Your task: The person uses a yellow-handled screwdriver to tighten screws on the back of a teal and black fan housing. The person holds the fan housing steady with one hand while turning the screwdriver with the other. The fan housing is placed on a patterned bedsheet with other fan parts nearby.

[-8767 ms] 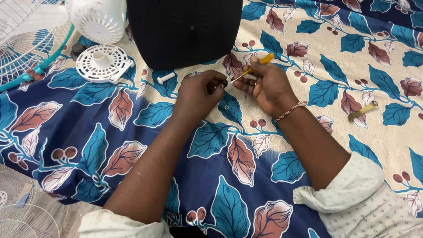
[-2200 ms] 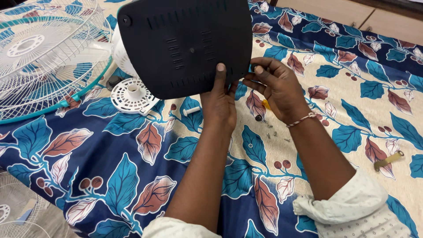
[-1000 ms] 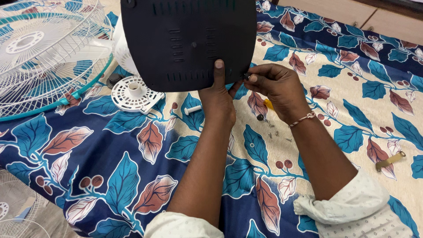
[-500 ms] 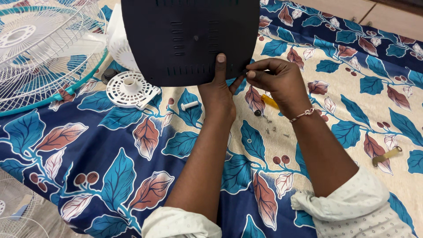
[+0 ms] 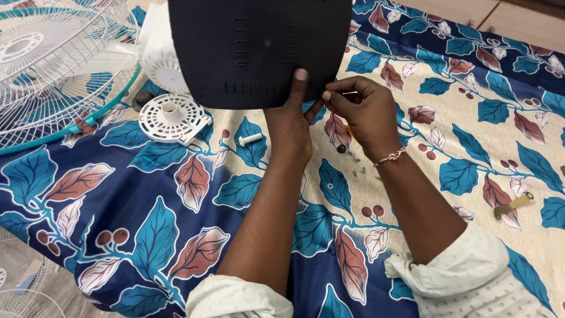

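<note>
Simply black slotted panel [image 5: 247,47], upright.

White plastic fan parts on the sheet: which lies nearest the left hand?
The small white plastic peg, just beside the left hand. The round white slotted disc and white ribbed motor housing lie farther away.

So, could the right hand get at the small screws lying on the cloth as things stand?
Probably yes. The right hand pinches at the edge of the black panel, and the small screws lie uncovered on the cloth just below its wrist; nothing sits between them.
</note>
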